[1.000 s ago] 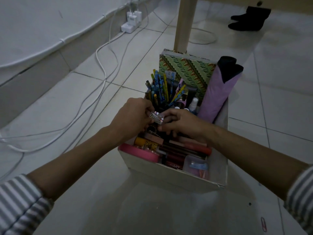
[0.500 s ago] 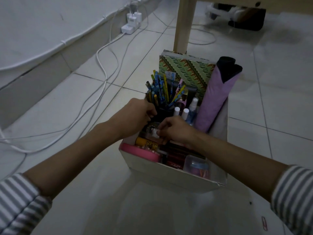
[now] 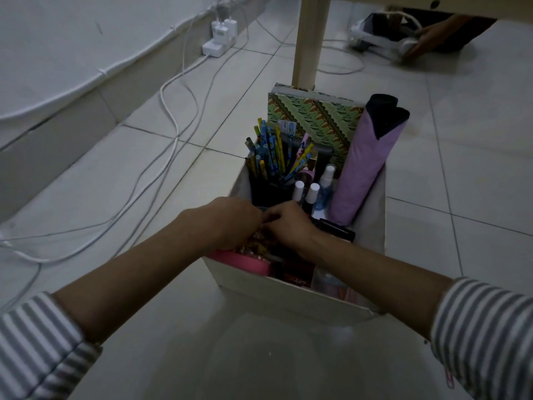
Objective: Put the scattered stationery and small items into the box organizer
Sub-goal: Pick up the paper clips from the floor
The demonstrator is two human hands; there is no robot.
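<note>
The white box organizer stands on the tiled floor and is packed with items. My left hand and my right hand are both lowered into its near half, fingertips meeting and pointing down among the small items. What the fingers hold is hidden. A pink tape roll lies at the near left corner. Behind my hands are a dark cup of pencils, two white-capped bottles, a folded purple umbrella and a green patterned book. A pink paper clip lies on the floor at the lower right.
A wooden table leg rises just behind the box. White cables run across the floor on the left to a power strip by the wall. At the far right another person's hand touches a white headset.
Both hands have dropped lower into the box. The small clear item seen between the fingers earlier is now out of sight. A hand and headset have appeared at the far right.
</note>
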